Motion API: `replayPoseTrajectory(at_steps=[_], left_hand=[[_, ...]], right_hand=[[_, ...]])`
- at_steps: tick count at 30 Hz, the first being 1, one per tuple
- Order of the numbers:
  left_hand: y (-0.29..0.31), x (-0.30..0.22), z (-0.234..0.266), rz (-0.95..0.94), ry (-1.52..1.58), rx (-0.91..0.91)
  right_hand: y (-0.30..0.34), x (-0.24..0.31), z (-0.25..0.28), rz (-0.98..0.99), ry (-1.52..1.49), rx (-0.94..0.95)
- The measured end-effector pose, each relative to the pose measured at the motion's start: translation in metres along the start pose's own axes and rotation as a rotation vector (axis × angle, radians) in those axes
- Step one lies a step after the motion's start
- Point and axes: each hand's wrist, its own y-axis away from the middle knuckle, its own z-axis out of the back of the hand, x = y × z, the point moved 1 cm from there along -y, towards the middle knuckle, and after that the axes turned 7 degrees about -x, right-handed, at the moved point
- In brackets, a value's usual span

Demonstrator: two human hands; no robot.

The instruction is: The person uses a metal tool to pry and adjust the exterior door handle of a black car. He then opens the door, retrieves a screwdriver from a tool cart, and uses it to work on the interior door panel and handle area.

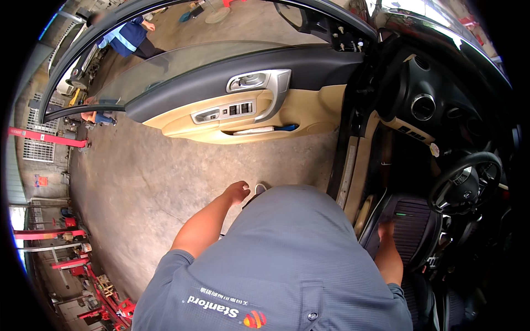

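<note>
My left hand [237, 192] hangs over the concrete floor, between my body and the open car door [243, 91]. Its fingers are loosely curled, and nothing shows in them. On the other side, my right hand [386, 227] reaches down over the dark driver's seat [411, 234]. Shadow blurs its fingers. Just beyond them a thin green strip [406, 214] shows against the seat; whether the hand touches it cannot be made out. The door has a beige and black panel with a silver pull handle [273, 94] and window switches [238, 110].
The steering wheel [465, 183] stands ahead of the seat. A beige-edged door sill [353, 171] runs beside me. White and blue items lie in the door pocket [259, 131]. A person in blue [130, 38] is beyond the door. Red lift arms [49, 137] stand at far left.
</note>
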Motion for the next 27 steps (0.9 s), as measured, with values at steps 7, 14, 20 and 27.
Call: replayPoseTrajectory(at_steps=[7,14,20,27], left_hand=[[0.001,0.019,-0.005,-0.063,-0.039,0.009],[0.009,0.1,-0.005,-0.009,0.06,-0.011],[0.049,0.2,0.009,0.063,0.101,-0.098],[0.098,0.377,-0.04,0.116,0.069,-0.142]], right_hand=[[0.042,0.157,0.119,-0.274,-0.268,0.19],[0.052,0.229,0.12,-0.04,-0.391,0.184],[0.044,0.296,0.093,-0.043,-0.54,0.359],[0.036,0.423,0.122,0.122,-0.421,0.497]])
